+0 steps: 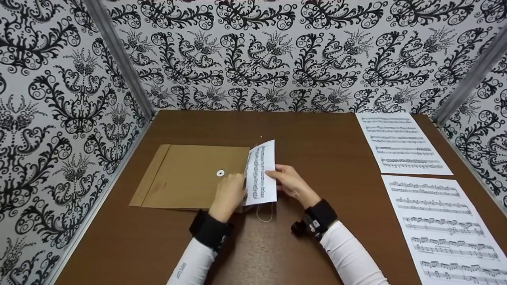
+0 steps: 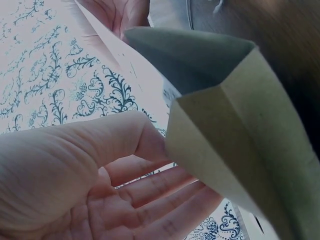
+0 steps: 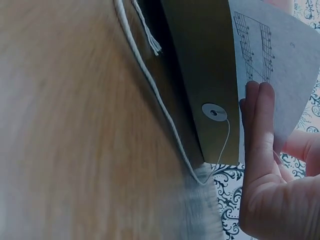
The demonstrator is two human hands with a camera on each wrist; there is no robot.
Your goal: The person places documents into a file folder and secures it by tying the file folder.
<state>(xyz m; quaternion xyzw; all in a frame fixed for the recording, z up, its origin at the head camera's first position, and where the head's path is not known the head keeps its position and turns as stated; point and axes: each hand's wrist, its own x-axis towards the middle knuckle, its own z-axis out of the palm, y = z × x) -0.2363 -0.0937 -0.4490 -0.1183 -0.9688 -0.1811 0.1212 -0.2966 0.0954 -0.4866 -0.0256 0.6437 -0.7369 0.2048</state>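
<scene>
A brown kraft envelope (image 1: pixel 186 176) lies on the table with its mouth facing right. My left hand (image 1: pixel 230 194) pinches the upper edge of that mouth between thumb and fingers; the left wrist view shows the envelope (image 2: pixel 272 120) gaping there. A sheet of music (image 1: pixel 263 176) stands partly in or over the mouth, its right part bent upward. My right hand (image 1: pixel 291 183) grips the sheet's right edge, thumb on the printed face and fingers behind. In the right wrist view, a white string (image 3: pixel 159 100) hangs by a round button (image 3: pixel 214 112) on the envelope's flap.
Two more music sheets lie at the right, one farther back (image 1: pixel 404 144) and one nearer (image 1: pixel 443 225). The brown table (image 1: pixel 309 138) is bounded by black-and-white patterned walls (image 1: pixel 257 59) at the back and sides.
</scene>
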